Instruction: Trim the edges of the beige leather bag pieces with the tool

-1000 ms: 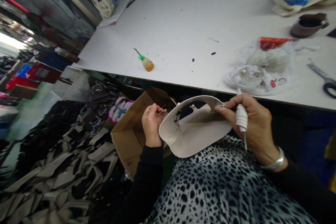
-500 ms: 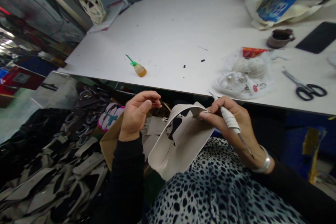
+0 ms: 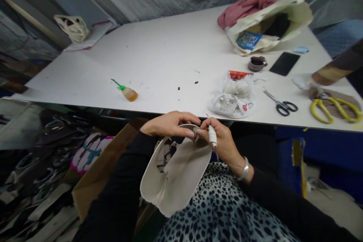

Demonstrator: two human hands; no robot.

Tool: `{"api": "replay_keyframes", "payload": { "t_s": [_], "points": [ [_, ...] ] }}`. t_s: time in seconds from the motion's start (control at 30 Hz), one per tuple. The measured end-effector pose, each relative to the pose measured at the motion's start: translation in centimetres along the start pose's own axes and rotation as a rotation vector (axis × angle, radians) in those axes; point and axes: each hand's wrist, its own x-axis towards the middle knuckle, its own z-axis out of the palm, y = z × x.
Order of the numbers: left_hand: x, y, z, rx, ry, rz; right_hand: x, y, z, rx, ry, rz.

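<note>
A beige leather-like bag piece [image 3: 185, 172], curved with its hollow side up, rests over my lap by the table's front edge. My left hand [image 3: 168, 124] is closed on its upper rim, thumb inside and fingers over the outside. Close beside it, my right hand [image 3: 225, 141] grips an awl [image 3: 212, 137] with a white wrapped handle; a thin metal rod sticks out at the lower end. The right thumb and forefinger also meet the rim. The exact spot between both hands' fingertips is hidden.
On the white table [image 3: 153, 53] lie a green-tipped oil bottle [image 3: 129, 93], a plastic bag of small parts [image 3: 234, 96], scissors [image 3: 282, 105], yellow-handled pliers [image 3: 334, 107], a phone [image 3: 285, 63] and a cloth bag [image 3: 266, 30]. A cardboard box [image 3: 96, 181] stands at lower left.
My left hand, held apart from the piece before, has come right and taken hold of its rim. The view has shifted, so the pliers at right now show.
</note>
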Motion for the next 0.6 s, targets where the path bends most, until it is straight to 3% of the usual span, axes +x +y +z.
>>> {"api": "replay_keyframes", "payload": {
  "t_s": [0.1, 0.2, 0.3, 0.47, 0.6],
  "points": [
    [1.2, -0.1, -1.0, 0.067, -0.111, -0.082, 0.8, 0.3, 0.0, -0.078, -0.002, -0.066],
    [2.2, -0.7, -0.5, 0.112, -0.113, -0.135, 1.4, 0.9, -0.2, -0.122, 0.063, -0.094],
    [3.0, -1.6, 1.0, -0.002, -0.011, -0.164, 1.8, 1.7, -0.5, -0.125, 0.144, -0.084],
    [3.6, -2.7, 3.5, -0.159, 0.229, -0.278, 2.2, 2.5, -0.8, -0.125, 0.169, -0.080],
    [4.0, -2.8, 4.1, -0.274, 0.305, -0.330, 2.4, 2.8, -1.3, -0.131, 0.173, -0.113]
  ]
}}
